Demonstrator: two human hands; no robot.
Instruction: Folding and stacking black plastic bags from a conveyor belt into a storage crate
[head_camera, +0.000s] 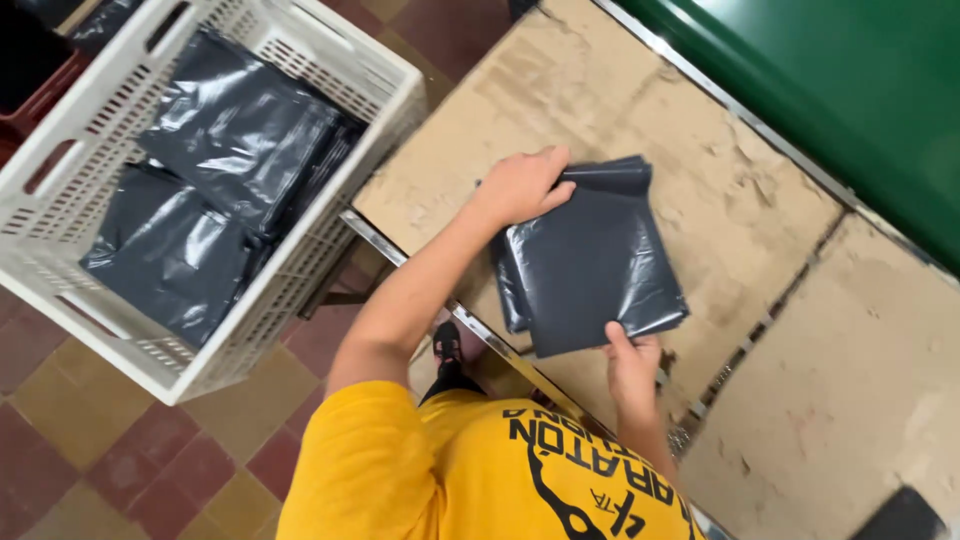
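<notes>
On the worn cardboard-covered table (700, 200), a small stack of dark grey plastic mailer bags (592, 262) lies flat, the left hand (520, 187) pressing its top corner and the right hand (632, 365) pinching its lower edge to keep the slippery bags squared, beside a white crate (330, 250) holding more bags.

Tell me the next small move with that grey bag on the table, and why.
Probably press the bag flat. The left hand holds its far corner, where the top edge is curled over, and the right hand pinches the near edge. It lies slightly rumpled on the table, while the bags in the crate lie flat.
</notes>
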